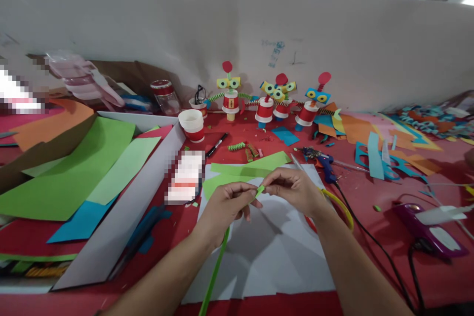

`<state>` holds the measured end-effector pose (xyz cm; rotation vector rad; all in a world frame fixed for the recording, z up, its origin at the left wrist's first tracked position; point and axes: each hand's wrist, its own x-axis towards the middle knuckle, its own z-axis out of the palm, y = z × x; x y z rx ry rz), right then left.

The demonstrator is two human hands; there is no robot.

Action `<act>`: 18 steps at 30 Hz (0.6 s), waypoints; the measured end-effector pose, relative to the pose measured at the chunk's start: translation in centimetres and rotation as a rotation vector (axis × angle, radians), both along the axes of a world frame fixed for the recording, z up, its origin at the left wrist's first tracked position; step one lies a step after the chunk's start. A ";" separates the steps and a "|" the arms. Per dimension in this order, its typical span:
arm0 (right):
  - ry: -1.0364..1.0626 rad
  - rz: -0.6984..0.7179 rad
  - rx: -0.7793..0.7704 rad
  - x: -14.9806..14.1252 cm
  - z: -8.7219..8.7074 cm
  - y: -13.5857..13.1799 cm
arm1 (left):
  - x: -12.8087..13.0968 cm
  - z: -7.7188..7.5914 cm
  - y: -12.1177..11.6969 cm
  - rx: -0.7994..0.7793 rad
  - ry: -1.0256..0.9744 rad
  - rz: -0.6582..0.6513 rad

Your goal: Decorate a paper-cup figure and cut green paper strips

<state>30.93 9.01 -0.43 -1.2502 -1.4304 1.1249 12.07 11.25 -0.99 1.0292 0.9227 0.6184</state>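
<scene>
My left hand (230, 203) and my right hand (292, 188) meet above a white sheet (274, 261). Fingertips of both pinch a small bit of bright green paper strip (260, 189). A long green strip hangs below the left hand towards the front edge; its link to the pinched bit is hidden by my fingers. Behind the hands lie larger pieces of green paper (255, 165) on the sheet. Partly covered by my right wrist, scissors (344, 210) show a yellow handle loop and some red.
Cup figures (264, 109) stand by the wall. A box (148, 168) of coloured paper is at left, with stacked cups (191, 126), a marker (217, 145) and a blurred-out rectangle (186, 177) beside it. Rightward are a glue gun (326, 164), its cord and a purple power strip (431, 232).
</scene>
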 end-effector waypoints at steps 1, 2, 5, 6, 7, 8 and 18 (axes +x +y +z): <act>0.006 -0.005 -0.001 0.0 -0.1 0.0 | 0.1 0.0 -0.1 0.028 0.003 0.013; 0.014 -0.016 0.000 -0.1 -0.2 0.0 | 0.1 0.0 -0.1 0.053 0.002 0.024; 0.033 -0.050 0.000 -0.3 -0.4 0.1 | 0.3 0.0 -0.2 0.114 0.002 0.042; 0.043 -0.056 -0.005 -0.4 -0.4 0.1 | 0.3 0.0 -0.3 0.133 0.007 0.044; 0.058 -0.061 -0.012 -0.6 -0.4 0.1 | 0.3 0.0 -0.3 0.155 0.015 0.049; 0.074 -0.065 -0.019 -0.7 -0.4 0.0 | 0.4 0.0 -0.3 0.175 0.025 0.052; 0.134 -0.138 -0.045 -1.3 -0.3 -0.1 | 0.5 -0.3 -0.8 0.351 0.141 0.157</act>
